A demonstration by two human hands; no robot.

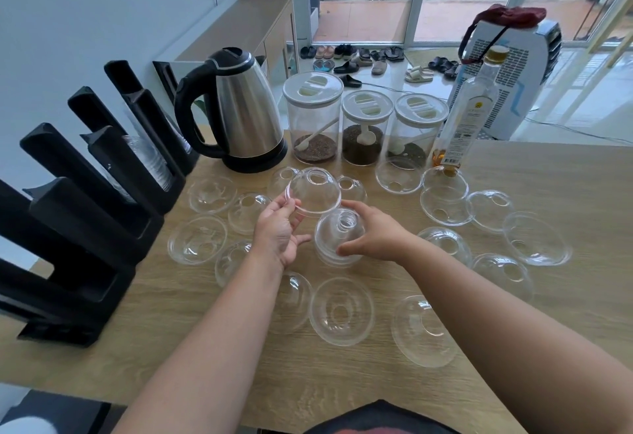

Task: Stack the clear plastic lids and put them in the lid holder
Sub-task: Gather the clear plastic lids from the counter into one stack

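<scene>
Stacking is barely begun: the right hand (371, 236) grips a short stack (337, 240) at frame centre, while the left hand (279, 228) pinches one lid (313, 192) just above it. Many loose lids (340, 310) litter the table (342, 389); the holder (85, 193) waits at left.

Loose lids (342, 310) lay scattered across the table (513, 173). The holder (85, 214) stood along its left edge, the kettle (239, 108) behind the lids, three jars (366, 125) right of the kettle, and a bottle (466, 115) right of the jars.
</scene>
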